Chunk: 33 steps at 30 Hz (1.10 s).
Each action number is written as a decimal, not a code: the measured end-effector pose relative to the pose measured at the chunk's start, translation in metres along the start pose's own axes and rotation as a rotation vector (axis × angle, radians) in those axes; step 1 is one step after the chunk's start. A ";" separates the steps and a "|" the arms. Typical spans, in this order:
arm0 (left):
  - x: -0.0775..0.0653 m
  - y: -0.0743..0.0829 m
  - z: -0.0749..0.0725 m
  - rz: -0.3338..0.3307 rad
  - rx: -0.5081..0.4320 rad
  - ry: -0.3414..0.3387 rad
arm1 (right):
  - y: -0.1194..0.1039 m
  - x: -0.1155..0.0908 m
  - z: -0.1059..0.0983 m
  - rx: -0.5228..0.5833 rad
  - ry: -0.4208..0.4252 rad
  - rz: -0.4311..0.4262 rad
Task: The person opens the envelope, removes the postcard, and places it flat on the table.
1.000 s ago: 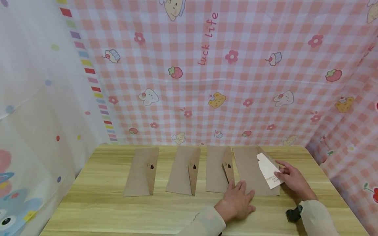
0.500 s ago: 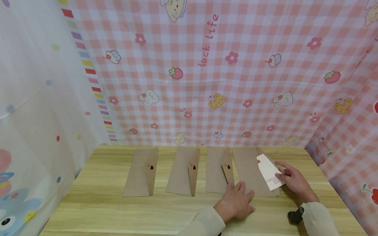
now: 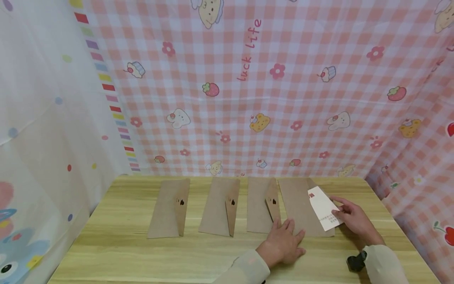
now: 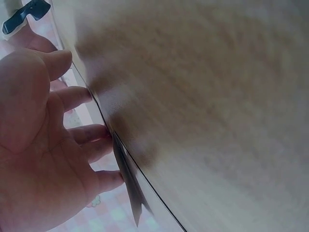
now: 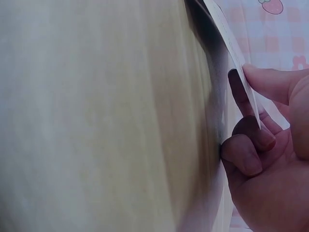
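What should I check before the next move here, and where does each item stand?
1. Right hand pinching the card: ok, as the right wrist view shows.
2. Card over the right-end envelope: ok, they overlap in the head view.
3. Card fully inside that envelope: not ok, its printed face shows.
4. Left hand off the next envelope: cannot tell; the two meet in the head view, but contact is unclear.
5. Leftmost envelope apart from both hands: ok.
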<state>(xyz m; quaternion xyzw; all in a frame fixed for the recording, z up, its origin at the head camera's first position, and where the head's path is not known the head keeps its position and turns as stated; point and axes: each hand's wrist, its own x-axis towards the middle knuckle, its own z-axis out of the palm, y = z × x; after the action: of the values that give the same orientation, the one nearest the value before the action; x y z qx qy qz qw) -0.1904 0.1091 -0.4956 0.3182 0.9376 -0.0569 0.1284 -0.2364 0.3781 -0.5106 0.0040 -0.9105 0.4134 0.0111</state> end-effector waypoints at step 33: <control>-0.002 0.000 -0.001 0.011 0.004 0.009 | 0.008 -0.008 -0.010 -0.012 -0.010 -0.056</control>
<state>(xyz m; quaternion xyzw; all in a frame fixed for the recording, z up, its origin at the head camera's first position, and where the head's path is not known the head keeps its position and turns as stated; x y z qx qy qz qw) -0.1892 0.1078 -0.4938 0.3237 0.9363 -0.0565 0.1241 -0.2279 0.3906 -0.5100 0.0315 -0.9126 0.4072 0.0180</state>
